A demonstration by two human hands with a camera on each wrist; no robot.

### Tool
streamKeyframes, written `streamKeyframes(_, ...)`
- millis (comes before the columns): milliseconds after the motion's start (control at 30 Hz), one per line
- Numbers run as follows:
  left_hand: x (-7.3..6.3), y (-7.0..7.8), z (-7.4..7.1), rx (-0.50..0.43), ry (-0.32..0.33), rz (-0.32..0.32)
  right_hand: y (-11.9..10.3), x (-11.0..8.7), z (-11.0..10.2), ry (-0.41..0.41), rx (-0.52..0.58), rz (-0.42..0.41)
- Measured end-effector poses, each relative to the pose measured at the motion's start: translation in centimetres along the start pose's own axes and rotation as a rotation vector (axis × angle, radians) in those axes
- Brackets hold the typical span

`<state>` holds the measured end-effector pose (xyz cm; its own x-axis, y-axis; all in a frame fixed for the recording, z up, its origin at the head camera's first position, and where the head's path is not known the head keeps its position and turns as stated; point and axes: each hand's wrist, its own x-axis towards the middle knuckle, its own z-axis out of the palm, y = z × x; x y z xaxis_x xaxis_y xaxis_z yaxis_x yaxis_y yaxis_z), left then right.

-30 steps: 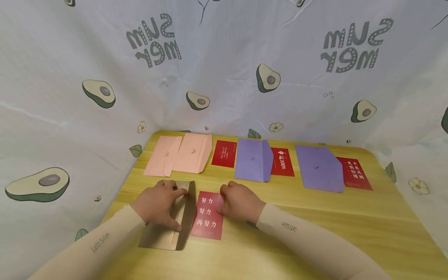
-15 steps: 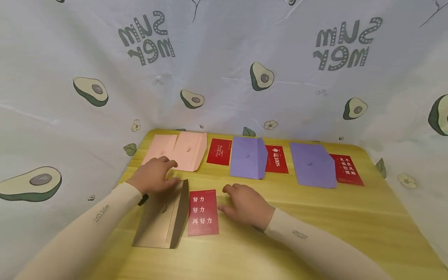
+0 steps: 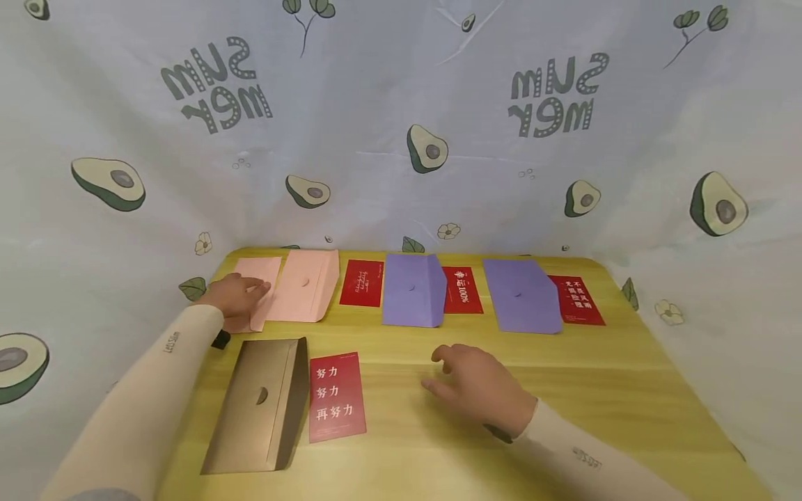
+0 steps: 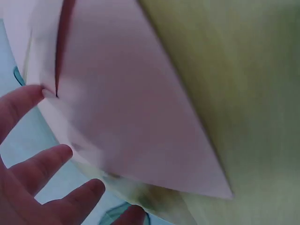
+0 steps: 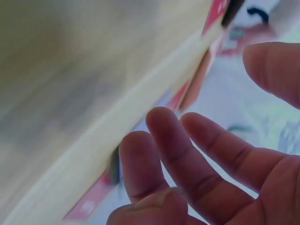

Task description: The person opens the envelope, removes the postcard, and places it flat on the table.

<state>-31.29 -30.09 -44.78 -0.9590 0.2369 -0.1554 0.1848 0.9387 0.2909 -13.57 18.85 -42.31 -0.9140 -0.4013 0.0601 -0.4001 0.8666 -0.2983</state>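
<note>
My left hand [image 3: 233,295] is over the leftmost pink envelope [image 3: 260,267] at the table's back left corner, covering part of it. Up close in the left wrist view, that hand's fingers are spread along the edge of pink paper [image 4: 126,103], and one fingertip appears to touch it. Nearer to me lies a brown envelope [image 3: 250,410] with its flap unfolded to the right. Beside the flap is a red card [image 3: 336,396] with white characters. To the right of this card, my right hand [image 3: 482,386] hovers above the table, fingers loosely bent, holding nothing.
Along the back of the yellow table [image 3: 401,459] lie a second pink envelope [image 3: 303,285], a red card [image 3: 362,283], and two purple envelopes [image 3: 410,292], each with a red card [image 3: 464,290] at its right. A printed cloth [image 3: 376,90] hangs behind.
My left hand has left the brown envelope and moved back and left to the pink one. My right hand has let go of the red card and shifted right. The view has turned slightly right.
</note>
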Motion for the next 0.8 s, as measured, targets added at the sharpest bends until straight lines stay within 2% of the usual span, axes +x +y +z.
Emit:
streamKeyframes(100, -0.2, -1.7, -0.2, -0.014, -0.017, -0.034, 1.4, -0.6, -0.9, 0.028, 0.04, 0.076)
streamKeyframes(200, -0.7, -2.8, -0.4, -0.013, -0.01, -0.083, 2.6, -1.1, -1.4, 0.039, 0.065, 0.114)
streamKeyframes(367, -1.6, -3.0, -0.4, -0.059, -0.031, -0.177, 3.6, -2.0, -1.1, 0.002, 0.06, 0.139)
streamKeyframes(567, -1.3, -3.5, -0.3, -0.163, -0.093, -0.22, 4.0, -2.4, -0.5, -0.001, 0.044, 0.116)
streamKeyframes(667, -0.9, -3.8, -0.4, -0.187, -0.082, -0.234, 4.2, -2.3, -0.4, 0.017, 0.024, 0.102)
streamKeyframes(800, -0.3, -3.8, -0.5, -0.162, -0.041, -0.255, 4.5, -2.1, -0.5, 0.03, 0.004, 0.087)
